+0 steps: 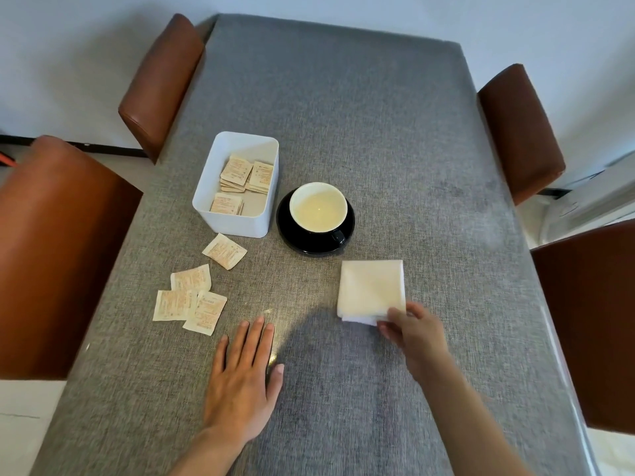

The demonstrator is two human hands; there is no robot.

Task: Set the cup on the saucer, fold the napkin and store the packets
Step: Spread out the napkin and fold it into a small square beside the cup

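From the head view, the cup [318,207] is already sitting on the black saucer [292,235], just right of the white box [237,221], which is holding several packets. The right hand [412,333] is pinching the near corner of the white napkin [371,286], which is lying as a folded square on the grey tabletop [378,132] near the saucer, so the folding step looks to be in hand or just finishing. The left hand [242,383] is resting flat on the tabletop with fingers straight, grasping nothing. Four loose packets [192,297] are lying on the tabletop near the box and just beyond the left hand's fingertips; three of them are overlapping. The next move is likely calling for the left hand to be gathering these thin, flat packets, which may need sliding or pinching at an edge, and dropping them into the box.
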